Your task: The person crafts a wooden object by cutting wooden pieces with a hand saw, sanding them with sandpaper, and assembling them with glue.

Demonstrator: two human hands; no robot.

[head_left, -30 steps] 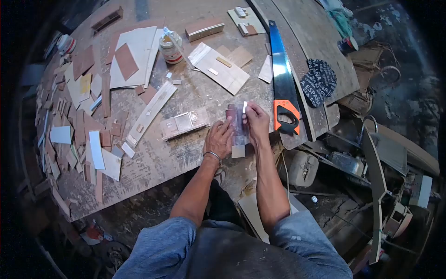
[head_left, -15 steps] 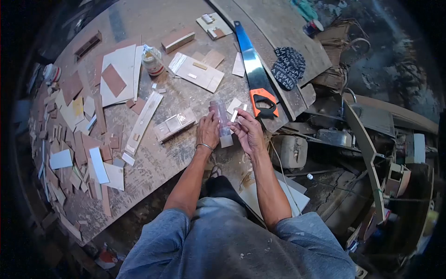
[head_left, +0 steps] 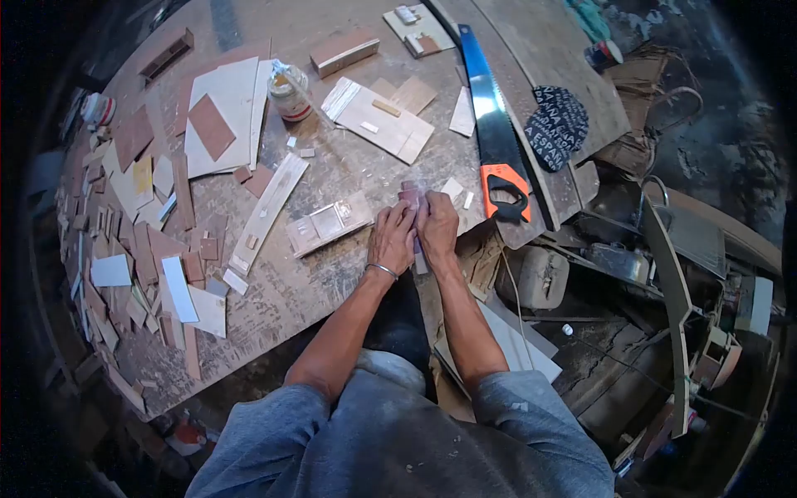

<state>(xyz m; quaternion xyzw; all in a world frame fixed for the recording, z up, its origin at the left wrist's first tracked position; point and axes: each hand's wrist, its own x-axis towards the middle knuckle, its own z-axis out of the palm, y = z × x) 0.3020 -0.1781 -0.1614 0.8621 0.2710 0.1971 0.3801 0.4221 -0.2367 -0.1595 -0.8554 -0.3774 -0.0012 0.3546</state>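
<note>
My left hand [head_left: 392,236] is closed over the left side of a narrow reddish strip [head_left: 411,189] at the table's front edge. Against it from the right, my right hand [head_left: 437,224] bends its fingers down onto the same strip; what lies under those fingertips is hidden. The strip's pale near end [head_left: 420,264] shows between the wrists. Small pale pieces [head_left: 452,189] lie just beyond my right hand. Left of my hands sits a small wooden box-like piece [head_left: 330,222] with raised panels.
A handsaw [head_left: 498,178] with an orange handle lies at the right, beside a dark lettered cloth [head_left: 556,129]. A glue jar [head_left: 290,91] with a brush stands behind. Wood offcuts [head_left: 124,274] cover the left side. A jerrycan [head_left: 534,278] stands beyond the table's right edge.
My right hand, which held a small white strip in its fingertips, has come down and left onto the reddish strip beside my left hand. The view has shifted a little.
</note>
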